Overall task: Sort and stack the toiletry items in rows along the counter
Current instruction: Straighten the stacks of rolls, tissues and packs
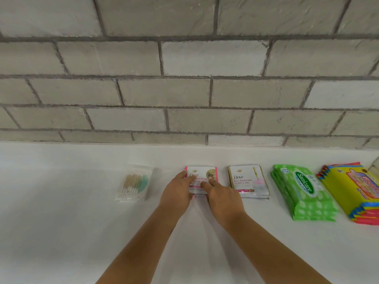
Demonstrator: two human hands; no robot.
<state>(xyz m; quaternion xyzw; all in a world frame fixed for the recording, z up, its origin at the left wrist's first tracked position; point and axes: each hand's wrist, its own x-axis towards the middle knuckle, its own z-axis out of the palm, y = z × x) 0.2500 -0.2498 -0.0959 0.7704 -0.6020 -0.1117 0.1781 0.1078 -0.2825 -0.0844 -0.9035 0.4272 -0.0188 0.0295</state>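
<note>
On the white counter (61, 222) lies a row of toiletry items. My left hand (177, 191) and my right hand (222, 196) both rest with fingers on a stack of pink-edged Dove sachets (206, 173), pressing it flat from the near side. To its right sits a stack of gold-edged Dove sachets (248, 182). Further right are a pile of green Sanicare wipe packs (303, 191) and a pile of yellow and red packs (352, 191). A clear bag of cotton swabs (135, 182) lies to the left, apart from my hands.
A grey brick wall (184, 89) rises straight behind the counter's back edge. The items lie a short way in front of it. Something pale shows at the far right edge behind the yellow packs.
</note>
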